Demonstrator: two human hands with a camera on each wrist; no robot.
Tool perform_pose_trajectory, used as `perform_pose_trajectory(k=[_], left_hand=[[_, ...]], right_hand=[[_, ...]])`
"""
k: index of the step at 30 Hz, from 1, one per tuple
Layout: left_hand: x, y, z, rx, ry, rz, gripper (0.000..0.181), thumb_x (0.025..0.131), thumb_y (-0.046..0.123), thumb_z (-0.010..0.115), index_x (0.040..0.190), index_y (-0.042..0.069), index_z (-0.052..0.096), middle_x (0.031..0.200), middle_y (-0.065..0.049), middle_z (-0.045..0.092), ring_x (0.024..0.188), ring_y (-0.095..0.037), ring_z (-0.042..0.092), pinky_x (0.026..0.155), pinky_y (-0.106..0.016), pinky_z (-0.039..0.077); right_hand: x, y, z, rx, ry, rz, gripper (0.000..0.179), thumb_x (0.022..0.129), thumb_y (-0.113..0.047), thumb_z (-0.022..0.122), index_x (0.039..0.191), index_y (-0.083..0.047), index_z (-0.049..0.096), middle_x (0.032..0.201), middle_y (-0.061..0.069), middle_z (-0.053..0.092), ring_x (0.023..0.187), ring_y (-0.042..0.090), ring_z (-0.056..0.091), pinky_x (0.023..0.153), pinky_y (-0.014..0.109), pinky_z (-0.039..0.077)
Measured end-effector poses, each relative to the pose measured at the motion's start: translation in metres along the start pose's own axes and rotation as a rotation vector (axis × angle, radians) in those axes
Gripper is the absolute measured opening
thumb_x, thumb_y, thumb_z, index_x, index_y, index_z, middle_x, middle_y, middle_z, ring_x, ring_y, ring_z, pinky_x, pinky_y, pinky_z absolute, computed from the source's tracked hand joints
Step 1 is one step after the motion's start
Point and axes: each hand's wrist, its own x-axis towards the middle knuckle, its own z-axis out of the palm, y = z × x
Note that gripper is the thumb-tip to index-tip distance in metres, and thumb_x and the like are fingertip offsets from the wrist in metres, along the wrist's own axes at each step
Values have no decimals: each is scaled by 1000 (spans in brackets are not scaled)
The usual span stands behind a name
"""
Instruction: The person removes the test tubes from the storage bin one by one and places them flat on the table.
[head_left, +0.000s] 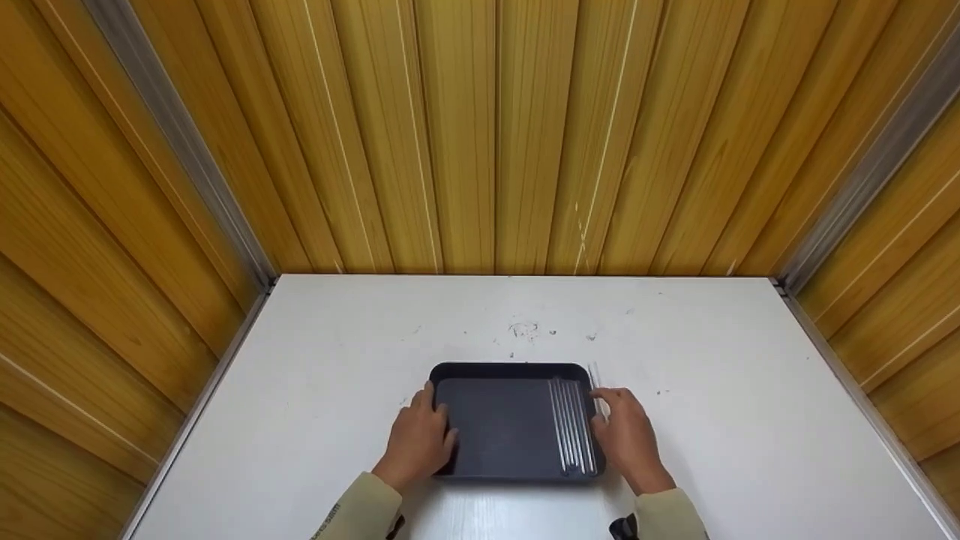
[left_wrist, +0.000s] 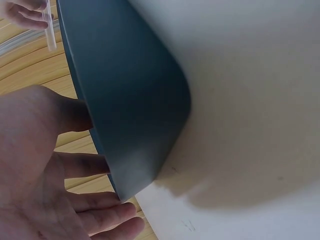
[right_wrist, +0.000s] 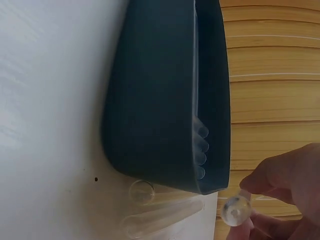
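Note:
A dark rectangular tray (head_left: pixel 495 427) stands on the white table. Along its right side lie several clear test tubes (head_left: pixel 573 427), side by side lengthwise. My left hand (head_left: pixel 418 436) rests over the tray's left rim, some fingers reaching inside and others extended outside along the wall in the left wrist view. Just outside the right rim, my right hand (head_left: pixel 628 436) pinches a clear test tube (right_wrist: pixel 236 211) between thumb and fingers, rounded end facing the right wrist camera. Faint clear tube shapes (right_wrist: pixel 142 192) show low beside the tray; whether some are reflections is unclear.
The white table (head_left: pixel 337 352) has small dark marks behind the tray. Wood-patterned panels (head_left: pixel 450 135) rise at the back and both sides, with grey metal strips (head_left: pixel 187 135) at the corners.

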Motion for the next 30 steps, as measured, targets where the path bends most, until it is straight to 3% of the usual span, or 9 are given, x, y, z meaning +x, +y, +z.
perform_pose_trajectory(k=[8, 18, 23, 30], left_hand=[[0, 0, 1, -13, 12, -5, 40, 86, 30, 71, 108, -4, 68, 132, -30, 51, 109, -36, 58, 79, -46, 53], [-1, -1, 3, -31, 5, -9, 40, 87, 29, 70, 110, -3, 68, 134, -30, 50, 111, -37, 57, 80, -47, 52], [-1, 0, 2, -34, 5, -16, 41, 87, 29, 69, 111, -4, 67, 134, -30, 50, 112, -36, 57, 82, -47, 52], [0, 1, 1, 34, 1, -10, 42, 88, 31, 68, 111, -3, 68, 133, -29, 52, 113, -35, 57, 81, -44, 53]], right_hand=[[1, 6, -1, 0, -1, 19, 34, 87, 0, 61, 121, -1, 64, 123, 21, 60, 116, 39, 57, 92, 51, 47], [1, 17, 0, -4, -10, 44, 33, 87, 1, 61, 120, 1, 63, 121, 23, 60, 104, 34, 62, 86, 50, 49], [2, 21, 2, -10, -33, 67, 34, 88, 1, 60, 122, 1, 62, 124, 24, 58, 115, 41, 57, 93, 53, 47], [4, 26, 4, -11, -47, 97, 36, 90, 0, 58, 125, -1, 60, 129, 24, 56, 122, 43, 52, 96, 54, 44]])
